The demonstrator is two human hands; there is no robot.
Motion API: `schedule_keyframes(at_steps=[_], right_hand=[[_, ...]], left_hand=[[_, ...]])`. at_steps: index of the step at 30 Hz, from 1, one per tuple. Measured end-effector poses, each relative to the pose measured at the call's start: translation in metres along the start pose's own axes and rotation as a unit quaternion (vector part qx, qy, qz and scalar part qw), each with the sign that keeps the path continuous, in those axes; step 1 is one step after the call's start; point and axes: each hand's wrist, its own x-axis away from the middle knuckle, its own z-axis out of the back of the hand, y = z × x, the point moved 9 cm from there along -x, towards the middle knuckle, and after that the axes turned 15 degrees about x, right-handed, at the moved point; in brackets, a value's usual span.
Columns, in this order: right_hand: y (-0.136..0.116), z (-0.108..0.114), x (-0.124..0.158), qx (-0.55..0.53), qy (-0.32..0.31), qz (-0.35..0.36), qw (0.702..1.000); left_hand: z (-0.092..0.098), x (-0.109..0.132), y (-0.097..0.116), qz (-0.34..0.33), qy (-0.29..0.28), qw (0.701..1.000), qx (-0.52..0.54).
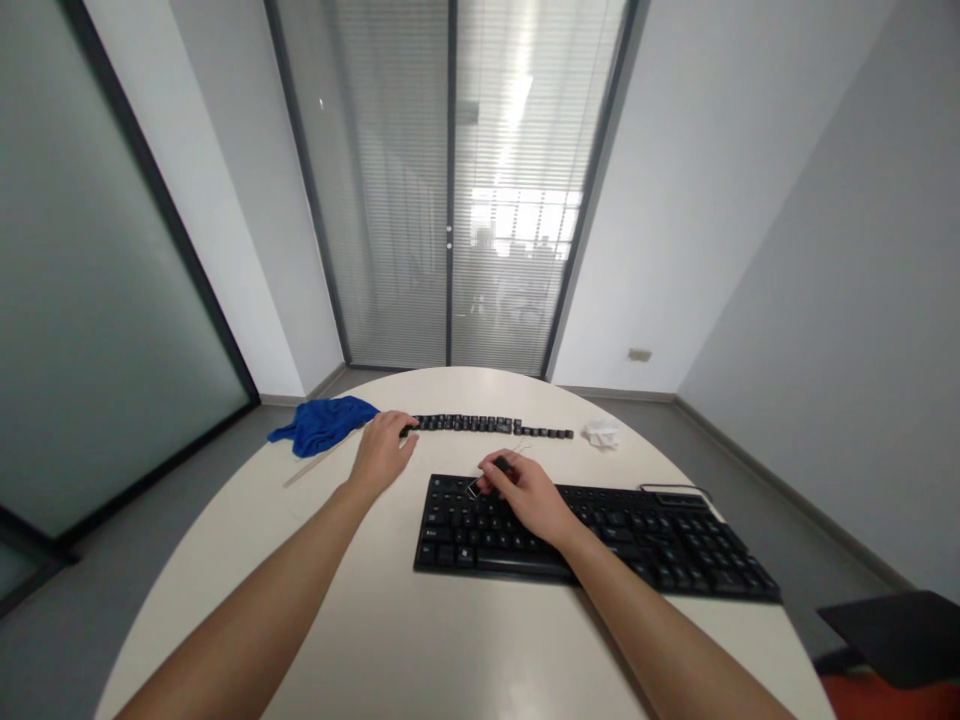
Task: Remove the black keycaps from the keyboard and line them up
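Two bare arms are reaching forward over a rounded, cream-coloured tabletop [420,640], both seen from the wearer's own viewpoint. The left arm is stretching in from the lower left, and its hand [381,452] is hovering low, palm down, with thumb and fingers parted; the fingertips are meeting the left end of a long row of small black plastic keycaps [469,424], though I cannot tell whether they are gripping one. The right arm is slanting in from the lower right, its wrist crossing above a full-size black plastic keyboard [517,570], and the right hand [525,490] is pinching a small black-handled tool [502,464] with a thin wire end — this end is pointing down over the keyboard's upper left part. The keyboard is lying nearest the wearer, right of centre, its keys showing pale markings. The keycap row is running sideways beyond it, thinning towards its right end. A rumpled blue cloth [326,424] is lying beside the left hand — and a crumpled white tissue [601,434] is resting past the row's right end.
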Motion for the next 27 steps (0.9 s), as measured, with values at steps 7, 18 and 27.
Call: schedule_keyframes(at_steps=[7, 18, 27], right_hand=[[-0.025, 0.018, 0.007, 0.074, 0.022, 0.061, 0.995], [-0.026, 0.015, 0.021, 0.129, 0.001, 0.058, 0.990], [-0.027, 0.018, 0.020, 0.146, 0.042, 0.062, 0.986]], left_hand=[[-0.017, 0.015, 0.062, -0.045, -0.117, 0.976, 0.178], [-0.038, 0.041, 0.102, -0.066, -0.279, 0.916, 0.280], [-0.042, 0.042, 0.100, -0.076, -0.279, 0.910, 0.298]])
